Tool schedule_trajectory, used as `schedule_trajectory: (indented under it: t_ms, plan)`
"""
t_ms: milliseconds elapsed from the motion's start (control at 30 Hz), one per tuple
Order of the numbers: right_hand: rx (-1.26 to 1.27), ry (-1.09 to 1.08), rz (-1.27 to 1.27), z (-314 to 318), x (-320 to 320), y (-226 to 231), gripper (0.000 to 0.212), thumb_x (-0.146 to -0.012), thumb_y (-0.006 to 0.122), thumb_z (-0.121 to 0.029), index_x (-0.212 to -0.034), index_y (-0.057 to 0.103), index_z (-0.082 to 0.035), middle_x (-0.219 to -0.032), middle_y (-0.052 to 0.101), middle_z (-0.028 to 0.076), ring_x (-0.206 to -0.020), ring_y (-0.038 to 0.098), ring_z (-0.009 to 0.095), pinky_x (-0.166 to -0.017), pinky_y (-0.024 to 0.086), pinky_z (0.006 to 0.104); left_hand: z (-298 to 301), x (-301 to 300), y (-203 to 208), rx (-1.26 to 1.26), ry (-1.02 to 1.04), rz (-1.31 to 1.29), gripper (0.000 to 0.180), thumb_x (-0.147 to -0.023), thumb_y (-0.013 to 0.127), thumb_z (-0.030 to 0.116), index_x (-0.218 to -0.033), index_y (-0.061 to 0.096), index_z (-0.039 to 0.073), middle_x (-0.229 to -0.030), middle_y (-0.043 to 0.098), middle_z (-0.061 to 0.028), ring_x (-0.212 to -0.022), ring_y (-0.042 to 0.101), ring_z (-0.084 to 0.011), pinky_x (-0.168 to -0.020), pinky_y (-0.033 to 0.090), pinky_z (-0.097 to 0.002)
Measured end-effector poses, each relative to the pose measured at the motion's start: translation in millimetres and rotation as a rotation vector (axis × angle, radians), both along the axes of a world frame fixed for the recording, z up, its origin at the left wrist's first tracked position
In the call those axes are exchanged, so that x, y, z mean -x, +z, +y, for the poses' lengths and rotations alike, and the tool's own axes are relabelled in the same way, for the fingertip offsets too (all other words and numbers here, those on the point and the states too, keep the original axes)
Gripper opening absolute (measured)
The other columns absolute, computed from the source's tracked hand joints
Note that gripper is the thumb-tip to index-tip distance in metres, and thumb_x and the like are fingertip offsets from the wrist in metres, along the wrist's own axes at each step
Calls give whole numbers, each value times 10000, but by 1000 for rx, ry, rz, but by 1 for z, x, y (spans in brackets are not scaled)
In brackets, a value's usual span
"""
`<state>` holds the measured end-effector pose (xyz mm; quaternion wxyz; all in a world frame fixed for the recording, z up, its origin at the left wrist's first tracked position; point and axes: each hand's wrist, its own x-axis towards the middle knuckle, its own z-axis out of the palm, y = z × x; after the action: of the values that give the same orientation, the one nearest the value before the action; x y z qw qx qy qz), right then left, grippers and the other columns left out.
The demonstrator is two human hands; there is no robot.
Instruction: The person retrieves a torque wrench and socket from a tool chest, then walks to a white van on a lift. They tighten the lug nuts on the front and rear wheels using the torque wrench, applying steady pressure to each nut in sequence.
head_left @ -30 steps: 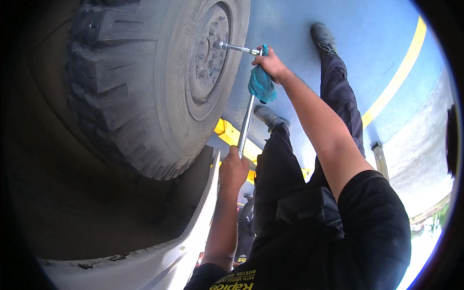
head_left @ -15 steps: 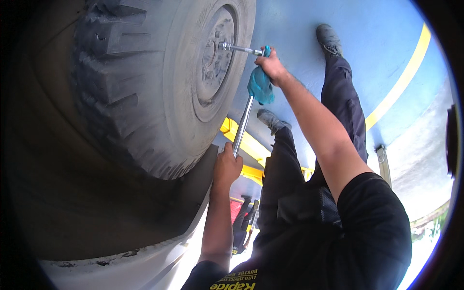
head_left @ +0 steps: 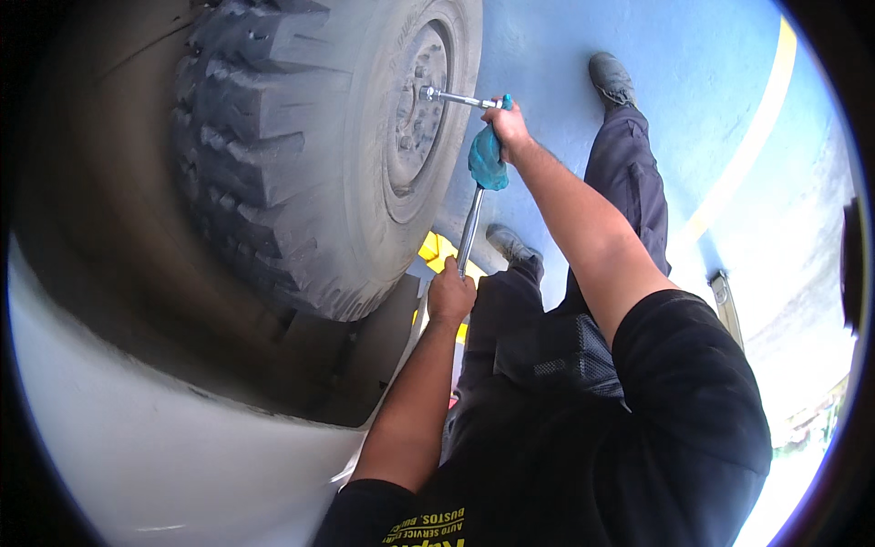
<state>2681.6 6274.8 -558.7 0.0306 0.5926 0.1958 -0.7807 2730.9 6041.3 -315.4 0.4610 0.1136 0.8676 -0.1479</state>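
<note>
A long chrome socket wrench (head_left: 470, 232) reaches from my left hand up to my right hand. My left hand (head_left: 451, 294) is closed around the lower end of its handle. A teal cloth (head_left: 488, 159) wraps the wrench's upper part. My right hand (head_left: 509, 130) grips the wrench's head end, with the cloth bunched beside it. From there a chrome extension bar (head_left: 463, 98) runs left to a socket (head_left: 428, 93), which sits against the wheel hub (head_left: 419, 114), among the lug nuts. Whether it is seated on a nut I cannot tell.
A big chunky-treaded tire (head_left: 301, 164) fills the upper left, under a dark wheel well with a pale body panel (head_left: 164, 428). Yellow metal equipment (head_left: 439, 252) stands behind the wrench. My shoes are on the blue floor (head_left: 538, 55), which has a painted stripe (head_left: 752, 137).
The left hand and the handle's lower end have shifted slightly right in the view. My right hand keeps its hold at the head. The view has shifted, showing more pale panel.
</note>
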Motion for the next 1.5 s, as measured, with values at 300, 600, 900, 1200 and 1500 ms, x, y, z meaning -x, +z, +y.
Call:
schedule_trajectory:
  t_ms: [300, 600, 900, 1200, 1500]
  plan:
    - [-36, -109, 20, -12, 5, -16, 556, -787, 648, -38, -1324, 513, -94, -1133, 592, 165, -1068, 584, 317, -882, 508, 562, -33, 0, -20, -45, -79, 24, 330, -899, 644, 196, -1152, 519, 24, -954, 714, -296, -892, 706, -490, -803, 575, -580]
    - [38, -61, 26, -18, 9, -17, 693, -764, 666, -3, -1415, 445, -96, -1216, 562, 146, -1170, 555, 338, -940, 487, 577, -42, -8, -43, -27, -97, 75, 345, -902, 657, 210, -1157, 511, 30, -940, 708, -303, -897, 707, -494, -811, 573, -585]
    - [247, -116, 122, -8, 4, -43, 490, -906, 752, -204, -1297, 492, -65, -1051, 590, 148, -911, 606, 275, -772, 543, 495, -5, 10, -10, -40, -10, 3, 356, -884, 635, 173, -1170, 537, -15, -929, 716, -294, -873, 702, -497, -788, 572, -578]
    - [170, -116, 65, -8, 11, -31, 222, -893, 702, -176, -1029, 574, -55, -845, 529, 63, -687, 519, 201, -591, 468, 409, 37, 4, 14, 27, 61, -28, 426, -880, 632, 177, -1248, 536, -14, -896, 705, -321, -875, 693, -513, -798, 547, -602]
    - [280, -99, 6, -3, 14, -25, 172, -893, 680, -182, -896, 577, -44, -780, 540, 65, -642, 549, 215, -598, 495, 405, 59, 30, 35, 43, -18, -104, 359, -907, 613, 140, -1212, 528, -30, -945, 709, -311, -916, 695, -494, -817, 553, -571]
